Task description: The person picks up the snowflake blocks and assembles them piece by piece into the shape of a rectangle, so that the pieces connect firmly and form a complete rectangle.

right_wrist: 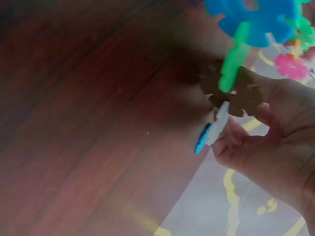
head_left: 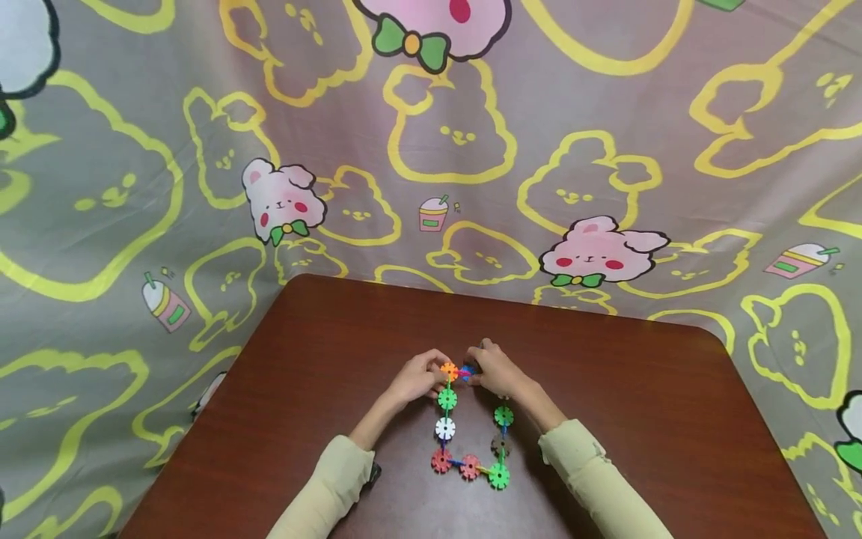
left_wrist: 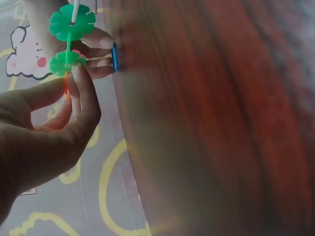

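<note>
In the head view a chain of snowflake discs [head_left: 471, 438] lies on the dark red table [head_left: 673, 419] as an open loop: one column runs from a red disc near the person up through white and green to an orange disc [head_left: 449, 370], a short row crosses the near end, and a second column climbs on the right side. The long axis of both columns runs away from the person, and the gap sits at the far end, right between the two hands. The left hand [head_left: 419, 378] pinches the orange disc at the top of the left column; the right hand [head_left: 494, 368] pinches a blue disc [head_left: 468, 370] just beside it, so the two ends are nearly touching and each hand is equally close to the join. A cartoon-printed cloth [head_left: 431, 150] hangs behind the table. In the left wrist view the left hand's fingers [left_wrist: 81, 98] curl round the chain end below two green discs [left_wrist: 71, 22], with the blue disc edge-on just beyond. In the right wrist view the right hand's fingers [right_wrist: 246, 137] grip a brown disc [right_wrist: 234, 88] and a white piece with a blue one behind it, with a green connector and a larger blue disc above.
</note>
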A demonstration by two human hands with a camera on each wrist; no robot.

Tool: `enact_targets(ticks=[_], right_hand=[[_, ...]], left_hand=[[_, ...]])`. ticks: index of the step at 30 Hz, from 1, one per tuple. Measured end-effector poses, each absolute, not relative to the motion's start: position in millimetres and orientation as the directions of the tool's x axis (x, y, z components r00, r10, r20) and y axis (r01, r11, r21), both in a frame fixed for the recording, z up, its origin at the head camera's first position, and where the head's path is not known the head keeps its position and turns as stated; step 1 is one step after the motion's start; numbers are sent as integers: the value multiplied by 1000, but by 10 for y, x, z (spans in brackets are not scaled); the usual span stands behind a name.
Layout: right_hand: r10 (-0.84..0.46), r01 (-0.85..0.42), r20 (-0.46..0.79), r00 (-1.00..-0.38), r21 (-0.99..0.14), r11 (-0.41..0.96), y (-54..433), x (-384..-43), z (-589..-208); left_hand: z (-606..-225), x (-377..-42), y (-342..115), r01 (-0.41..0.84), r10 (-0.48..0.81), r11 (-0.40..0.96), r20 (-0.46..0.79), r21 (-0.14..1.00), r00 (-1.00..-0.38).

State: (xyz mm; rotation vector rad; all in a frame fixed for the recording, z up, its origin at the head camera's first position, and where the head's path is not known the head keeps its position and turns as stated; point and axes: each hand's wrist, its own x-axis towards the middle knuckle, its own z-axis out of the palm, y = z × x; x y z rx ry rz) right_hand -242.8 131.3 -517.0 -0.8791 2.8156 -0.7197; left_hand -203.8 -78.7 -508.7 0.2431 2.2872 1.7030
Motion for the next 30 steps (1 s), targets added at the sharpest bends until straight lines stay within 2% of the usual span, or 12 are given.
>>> enact_targets(ticks=[3,5,9,12,14,24,30], right_hand=[[-531,-455,9,-847,-529,716,1351,-2463,-5198],[-488,-378,-7,-873,-622,685,1417,-2463,-5203],[-392,-189,-39,-919,-830,525,1563,-2407,-5160],[-374,-138,-30,-927,-900,414,1617,-2328,-5092],[-385,-147,-11,-923,-914,377,1625,-2277,-5050],[-374,-178,24,-927,-907,382,1546,-2124,-5019],[-400,-184,37,-916,-924,336,1522,-2105,-5041]], left_hand=[[-5109,-2032,-773,-42,312,292,-137,956,-940],[-5120,-2030,-764,-50,313,292,-145,955,-939],[-5099,-2030,-765,-36,311,292,-131,956,-941],[-5070,-2036,-787,-22,304,293,-115,956,-946],[-5055,-2044,-806,-13,299,295,-105,955,-948],[-5079,-2054,-848,-10,317,277,-101,961,-943],[-5111,-2036,-827,-18,332,251,-103,968,-938]])
